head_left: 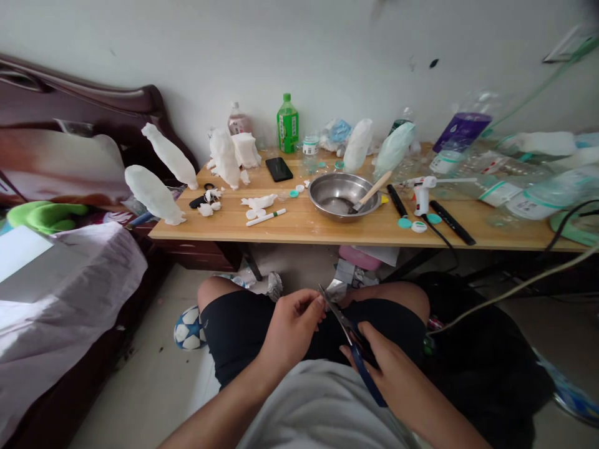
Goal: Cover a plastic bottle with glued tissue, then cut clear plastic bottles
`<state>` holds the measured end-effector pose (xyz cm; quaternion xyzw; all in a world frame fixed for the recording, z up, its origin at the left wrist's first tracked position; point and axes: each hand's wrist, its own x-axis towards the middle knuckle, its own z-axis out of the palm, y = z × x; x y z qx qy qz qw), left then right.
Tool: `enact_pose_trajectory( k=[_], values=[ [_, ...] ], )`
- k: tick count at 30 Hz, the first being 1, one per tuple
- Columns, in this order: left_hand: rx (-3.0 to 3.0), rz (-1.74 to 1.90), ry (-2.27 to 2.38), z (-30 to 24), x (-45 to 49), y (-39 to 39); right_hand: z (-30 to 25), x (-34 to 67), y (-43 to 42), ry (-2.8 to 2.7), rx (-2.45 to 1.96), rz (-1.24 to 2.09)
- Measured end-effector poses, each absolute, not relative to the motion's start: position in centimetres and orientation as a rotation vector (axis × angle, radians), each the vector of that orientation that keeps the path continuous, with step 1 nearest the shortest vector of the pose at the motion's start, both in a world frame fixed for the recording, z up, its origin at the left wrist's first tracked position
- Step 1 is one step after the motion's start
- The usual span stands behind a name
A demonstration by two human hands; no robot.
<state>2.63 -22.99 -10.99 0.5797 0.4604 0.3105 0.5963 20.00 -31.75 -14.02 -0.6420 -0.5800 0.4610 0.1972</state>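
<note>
Above my lap, my right hand [374, 355] grips a pair of scissors [358, 362] with dark blue handles, the blades pointing up and to the left. Close by the blade tips is my left hand [297, 321], its thumb and fingers pinched together. Whatever sits in that pinch is too small or too hidden to name. On the table edge ahead lie a white marker [266, 217] and some small white pieces [259, 202]. A metal bowl [322, 194] with a wooden-handled brush [374, 190] in it stands beyond my hands.
On the wooden table [299, 232] stand white bird-like figures [154, 193], a green bottle [287, 123], a phone [279, 169], a glue gun [422, 194] and several clear plastic bottles [538, 199]. A cable [515, 290] runs at the right. A ball [189, 327] lies left of my leg.
</note>
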Motion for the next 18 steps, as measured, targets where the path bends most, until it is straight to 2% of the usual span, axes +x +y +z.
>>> enact_pose_trajectory(
  k=[6, 13, 18],
  values=[
    [1.459, 0.731, 1.144, -11.2, 3.0, -23.7, -13.8, 19.4, -31.8, -1.600, -1.772, 1.269],
    [1.304, 0.754, 1.081, -12.1, 3.2, -23.5, -13.7, 19.6, -31.7, -1.596, -1.782, 1.241],
    [1.542, 0.771, 1.099, -11.9, 2.3, -22.7, -13.3, 20.2, -31.5, -1.637, -1.813, 1.263]
  ],
)
